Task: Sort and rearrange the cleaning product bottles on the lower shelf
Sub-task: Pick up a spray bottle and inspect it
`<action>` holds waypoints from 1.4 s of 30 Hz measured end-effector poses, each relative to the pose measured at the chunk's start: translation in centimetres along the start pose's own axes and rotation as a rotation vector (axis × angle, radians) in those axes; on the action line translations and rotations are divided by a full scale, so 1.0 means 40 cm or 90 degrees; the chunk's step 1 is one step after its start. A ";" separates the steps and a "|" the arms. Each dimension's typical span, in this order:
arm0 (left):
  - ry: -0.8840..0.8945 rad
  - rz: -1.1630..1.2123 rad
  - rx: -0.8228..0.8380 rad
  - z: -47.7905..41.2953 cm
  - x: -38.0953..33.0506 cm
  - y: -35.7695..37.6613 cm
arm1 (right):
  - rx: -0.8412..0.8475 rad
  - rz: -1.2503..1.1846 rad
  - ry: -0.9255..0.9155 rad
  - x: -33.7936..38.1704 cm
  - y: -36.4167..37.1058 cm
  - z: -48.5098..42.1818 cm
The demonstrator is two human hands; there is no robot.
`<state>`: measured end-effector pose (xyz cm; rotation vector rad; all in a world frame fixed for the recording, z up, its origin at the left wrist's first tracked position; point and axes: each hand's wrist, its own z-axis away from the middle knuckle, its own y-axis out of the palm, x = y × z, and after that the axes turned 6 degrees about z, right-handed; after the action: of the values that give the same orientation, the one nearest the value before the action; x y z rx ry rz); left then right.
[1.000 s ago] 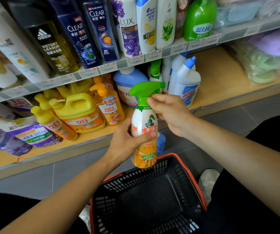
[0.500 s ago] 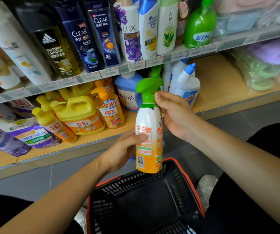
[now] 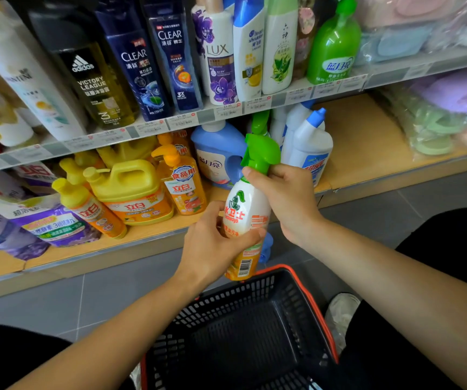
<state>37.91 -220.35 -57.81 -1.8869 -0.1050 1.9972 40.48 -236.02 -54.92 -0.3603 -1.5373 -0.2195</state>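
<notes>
While my black basket sits nearest at six o'clock, my left hand wraps the spray bottle low on its body, just above the basket. My right hand curls round its neck under the green trigger. Beyond, on the lower shelf, a yellow jug stands at ten o'clock from the bottle, a blue detergent bottle at twelve and white blue-capped bottles at one.

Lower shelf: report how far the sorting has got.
Looks done: yellow bottles stand grouped on the lower shelf, white blue-capped bottles together further right. In hand: the spray bottle is off the shelf, over the basket, left hand round its body, right hand at its neck. To do: shelve it, probably by the other green sprayer behind.
</notes>
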 end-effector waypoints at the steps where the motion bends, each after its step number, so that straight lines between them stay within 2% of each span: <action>1: 0.007 -0.022 -0.009 0.002 -0.002 0.001 | -0.008 -0.002 0.006 -0.003 0.000 -0.002; 3: -0.002 0.003 0.004 0.003 -0.006 0.000 | 0.037 -0.043 0.037 -0.002 -0.005 -0.006; 9: -0.095 0.270 0.166 0.004 -0.040 -0.006 | 0.277 -0.225 0.158 0.028 -0.033 -0.028; 15: -0.147 0.354 0.234 0.011 -0.049 -0.017 | 0.411 -0.302 0.190 0.031 -0.049 -0.038; 18: -0.141 0.342 0.216 0.011 -0.053 -0.017 | 0.392 -0.266 0.181 0.032 -0.047 -0.039; 23: -0.078 0.299 0.152 0.009 -0.048 -0.012 | 0.286 -0.178 0.162 0.030 -0.041 -0.032; 29: 0.007 0.059 0.020 0.004 -0.028 -0.011 | 0.147 -0.083 0.078 0.024 -0.026 -0.012; 32: 0.022 -0.005 -0.006 0.011 -0.029 -0.003 | 0.089 -0.056 0.051 0.010 -0.008 0.002; 36: 0.007 0.019 0.045 0.007 -0.025 -0.002 | 0.088 -0.067 0.076 0.000 -0.006 0.002; 39: -0.029 0.145 0.105 -0.005 -0.029 -0.014 | 0.112 -0.134 0.098 0.001 -0.023 -0.017; 42: -0.097 0.253 0.060 -0.035 -0.047 -0.043 | 0.179 -0.175 0.074 0.001 -0.038 -0.032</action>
<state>39.71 -219.67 -55.63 -1.8019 0.3434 2.3555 41.13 -237.89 -54.76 0.0863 -1.4758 -0.2302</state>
